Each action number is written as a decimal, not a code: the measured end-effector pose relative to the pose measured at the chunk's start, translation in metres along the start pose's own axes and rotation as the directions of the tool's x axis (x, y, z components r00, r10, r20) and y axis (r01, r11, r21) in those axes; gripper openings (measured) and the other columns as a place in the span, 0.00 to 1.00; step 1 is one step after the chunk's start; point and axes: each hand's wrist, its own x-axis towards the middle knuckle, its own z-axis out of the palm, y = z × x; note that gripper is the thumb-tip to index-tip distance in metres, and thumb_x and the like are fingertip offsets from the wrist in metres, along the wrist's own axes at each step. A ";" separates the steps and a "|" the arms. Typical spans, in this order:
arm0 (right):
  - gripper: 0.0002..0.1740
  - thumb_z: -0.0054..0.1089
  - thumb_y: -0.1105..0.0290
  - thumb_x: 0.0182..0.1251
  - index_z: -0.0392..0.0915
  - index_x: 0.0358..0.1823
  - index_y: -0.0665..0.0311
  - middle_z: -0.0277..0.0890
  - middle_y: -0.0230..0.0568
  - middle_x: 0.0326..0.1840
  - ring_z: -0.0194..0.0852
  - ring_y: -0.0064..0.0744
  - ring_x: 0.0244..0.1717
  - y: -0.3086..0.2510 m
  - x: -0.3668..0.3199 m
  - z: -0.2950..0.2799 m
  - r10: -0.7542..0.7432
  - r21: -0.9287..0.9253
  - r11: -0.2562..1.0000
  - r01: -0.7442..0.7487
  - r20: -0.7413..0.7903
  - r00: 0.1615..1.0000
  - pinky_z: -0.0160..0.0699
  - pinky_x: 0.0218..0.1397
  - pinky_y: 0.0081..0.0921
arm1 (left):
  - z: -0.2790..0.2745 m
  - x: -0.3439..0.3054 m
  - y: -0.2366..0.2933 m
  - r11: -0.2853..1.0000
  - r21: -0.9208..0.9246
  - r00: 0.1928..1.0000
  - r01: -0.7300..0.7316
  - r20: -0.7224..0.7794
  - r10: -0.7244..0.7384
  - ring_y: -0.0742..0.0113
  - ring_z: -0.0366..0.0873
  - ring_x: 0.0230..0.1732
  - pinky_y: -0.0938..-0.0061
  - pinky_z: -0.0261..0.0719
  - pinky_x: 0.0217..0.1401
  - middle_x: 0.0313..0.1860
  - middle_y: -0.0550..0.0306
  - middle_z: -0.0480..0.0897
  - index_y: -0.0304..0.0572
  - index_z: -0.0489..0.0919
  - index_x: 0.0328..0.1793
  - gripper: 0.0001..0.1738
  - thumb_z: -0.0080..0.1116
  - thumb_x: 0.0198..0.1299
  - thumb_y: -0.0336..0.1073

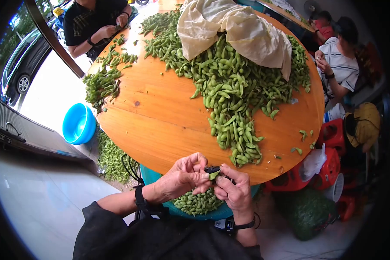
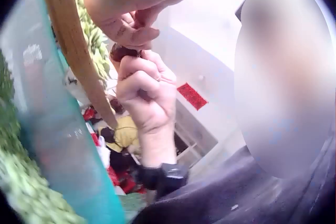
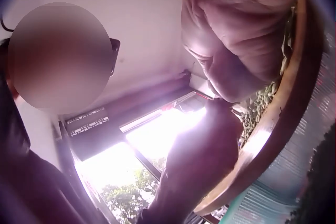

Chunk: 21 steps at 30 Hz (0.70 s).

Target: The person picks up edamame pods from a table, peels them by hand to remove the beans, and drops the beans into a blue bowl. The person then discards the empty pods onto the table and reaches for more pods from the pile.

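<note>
Over the table's near edge, my left hand pinches a green soybean pod between thumb and fingers. My right hand meets it there, its curled fingers gripping a small black thing that lies against the pod; I cannot tell what kind it is. In the left wrist view a dark piece shows where the two hands meet. The right wrist view has the pod hidden behind the hands. Below them, a teal tub holds many pods.
A large heap of pods covers much of the round wooden table, partly under a cream cloth. One person works across the left side, another sits at right. A blue basin and red stools stand around.
</note>
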 end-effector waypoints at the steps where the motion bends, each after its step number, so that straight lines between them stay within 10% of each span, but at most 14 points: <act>1: 0.08 0.54 0.81 0.70 0.78 0.47 0.75 0.67 0.30 0.32 0.63 0.16 0.21 0.000 0.000 0.000 0.004 0.003 1.000 -0.004 0.001 1.000 0.57 0.20 0.16 | 0.001 0.000 -0.001 0.995 -0.093 0.999 0.019 0.034 -0.016 0.66 0.81 0.28 0.78 0.71 0.23 0.32 0.57 0.81 0.42 0.70 0.51 0.13 0.60 0.65 0.24; 3: 0.10 0.59 0.82 0.63 0.79 0.46 0.75 0.70 0.38 0.32 0.70 0.27 0.22 0.000 -0.002 -0.001 -0.375 -0.679 0.619 0.395 0.186 0.908 0.66 0.21 0.22 | 0.000 -0.004 -0.001 0.984 -0.168 0.996 0.050 0.078 -0.037 0.67 0.81 0.30 0.78 0.72 0.25 0.32 0.57 0.80 0.41 0.70 0.58 0.19 0.61 0.63 0.23; 4: 0.10 0.59 0.82 0.63 0.79 0.46 0.75 0.70 0.38 0.32 0.70 0.27 0.22 -0.001 -0.004 0.001 -0.370 -0.677 0.625 0.389 0.181 0.911 0.66 0.21 0.22 | 0.000 -0.008 0.001 0.984 -0.172 0.996 0.055 0.072 -0.043 0.67 0.81 0.30 0.78 0.72 0.25 0.32 0.57 0.80 0.41 0.70 0.58 0.19 0.61 0.63 0.23; 6: 0.14 0.62 0.83 0.57 0.79 0.46 0.73 0.70 0.44 0.34 0.74 0.39 0.27 -0.005 -0.011 0.008 -0.511 -0.794 0.141 0.591 0.453 0.731 0.74 0.26 0.30 | 0.002 -0.016 0.008 0.981 0.155 0.994 0.113 -0.023 -0.111 0.68 0.80 0.29 0.78 0.73 0.26 0.32 0.58 0.80 0.39 0.67 0.65 0.25 0.61 0.63 0.23; 10: 0.14 0.62 0.87 0.52 0.80 0.42 0.71 0.69 0.43 0.30 0.72 0.39 0.24 0.004 -0.022 0.008 -0.431 -0.791 0.211 0.574 0.452 0.781 0.73 0.28 0.30 | -0.007 -0.035 0.003 0.820 0.564 0.993 0.099 0.001 -0.121 0.72 0.80 0.32 0.77 0.75 0.29 0.32 0.59 0.81 0.37 0.75 0.61 0.17 0.59 0.66 0.24; 11: 0.14 0.63 0.86 0.52 0.79 0.42 0.72 0.70 0.44 0.30 0.73 0.40 0.25 0.001 -0.025 0.004 -0.401 -0.789 0.228 0.571 0.458 0.793 0.74 0.29 0.30 | 0.002 -0.039 0.011 0.488 0.873 1.000 0.000 0.010 -0.017 0.67 0.81 0.30 0.74 0.76 0.30 0.32 0.56 0.82 0.38 0.81 0.50 0.09 0.59 0.65 0.24; 12: 0.14 0.63 0.86 0.52 0.79 0.42 0.72 0.70 0.44 0.30 0.73 0.40 0.25 -0.002 -0.028 0.001 -0.398 -0.789 0.231 0.570 0.458 0.795 0.74 0.29 0.30 | 0.000 -0.041 0.007 0.491 0.871 1.000 0.003 0.007 -0.018 0.67 0.81 0.30 0.74 0.76 0.30 0.32 0.56 0.82 0.38 0.81 0.50 0.09 0.59 0.65 0.24; 14: 0.14 0.63 0.84 0.52 0.78 0.42 0.73 0.71 0.45 0.30 0.74 0.41 0.25 -0.007 -0.034 -0.002 -0.478 -0.866 0.251 0.431 0.277 0.834 0.74 0.30 0.30 | -0.010 -0.047 -0.004 0.096 0.945 0.935 -0.312 0.288 0.209 0.55 0.81 0.31 0.66 0.78 0.31 0.26 0.52 0.77 0.37 0.80 0.41 0.05 0.60 0.59 0.22; 21: 0.14 0.63 0.81 0.57 0.78 0.46 0.73 0.75 0.47 0.34 0.79 0.45 0.30 -0.005 -0.043 -0.016 -0.401 -0.896 0.291 0.335 0.203 0.893 0.77 0.33 0.33 | -0.038 -0.061 -0.025 -0.249 0.935 0.961 -0.252 0.271 0.047 0.46 0.80 0.33 0.56 0.80 0.31 0.34 0.47 0.74 0.37 0.72 0.45 0.21 0.55 0.40 0.20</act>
